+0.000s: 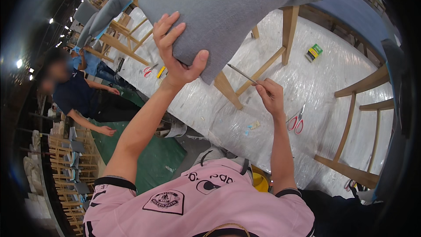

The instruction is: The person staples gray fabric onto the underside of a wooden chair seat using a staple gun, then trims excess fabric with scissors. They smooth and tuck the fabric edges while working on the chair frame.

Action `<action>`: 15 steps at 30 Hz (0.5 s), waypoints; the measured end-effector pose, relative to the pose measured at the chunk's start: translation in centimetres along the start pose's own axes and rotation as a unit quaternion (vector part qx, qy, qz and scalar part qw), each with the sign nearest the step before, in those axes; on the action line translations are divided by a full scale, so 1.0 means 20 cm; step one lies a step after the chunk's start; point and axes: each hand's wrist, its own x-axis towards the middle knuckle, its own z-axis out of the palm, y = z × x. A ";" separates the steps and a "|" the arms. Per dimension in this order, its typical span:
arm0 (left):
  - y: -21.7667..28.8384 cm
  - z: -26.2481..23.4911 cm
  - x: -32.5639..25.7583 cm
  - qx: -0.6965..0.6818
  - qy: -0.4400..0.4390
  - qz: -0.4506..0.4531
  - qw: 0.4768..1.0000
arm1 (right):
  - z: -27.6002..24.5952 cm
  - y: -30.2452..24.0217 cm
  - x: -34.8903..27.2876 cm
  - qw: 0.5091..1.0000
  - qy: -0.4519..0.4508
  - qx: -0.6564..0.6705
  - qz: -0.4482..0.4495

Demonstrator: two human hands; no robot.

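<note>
Plastic-wrapped, the white worktable (pixel 307 83) carries an upturned wooden chair whose grey upholstered seat (pixel 228 8) rises just above the left hand (pixel 175 48), which grips the fabric edge, fingers spread over the cloth and thumb under it. Right of that, the right hand (pixel 269 94) pinches a thin metal rod (pixel 242 73); its long axis slants up-left toward the seat's underside. Red-handled scissors (pixel 297 122) lie just right of the right wrist.

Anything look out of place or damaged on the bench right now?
Nothing damaged. The chair lies tipped on the plastic-covered table, left hand gripping its grey seat, right hand holding a thin tool. Red scissors lie loose nearby.
</note>
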 end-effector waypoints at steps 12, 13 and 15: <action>-0.02 0.00 0.00 -0.010 0.009 0.002 1.000 | -0.03 -0.01 0.01 1.000 -0.018 0.002 0.002; -0.01 0.01 0.01 -0.002 -0.001 -0.002 1.000 | -0.04 0.00 0.00 1.000 -0.015 0.015 0.002; 0.00 0.03 0.03 -0.014 -0.007 -0.002 1.000 | -0.04 0.18 -0.03 0.997 -0.021 -0.018 -0.068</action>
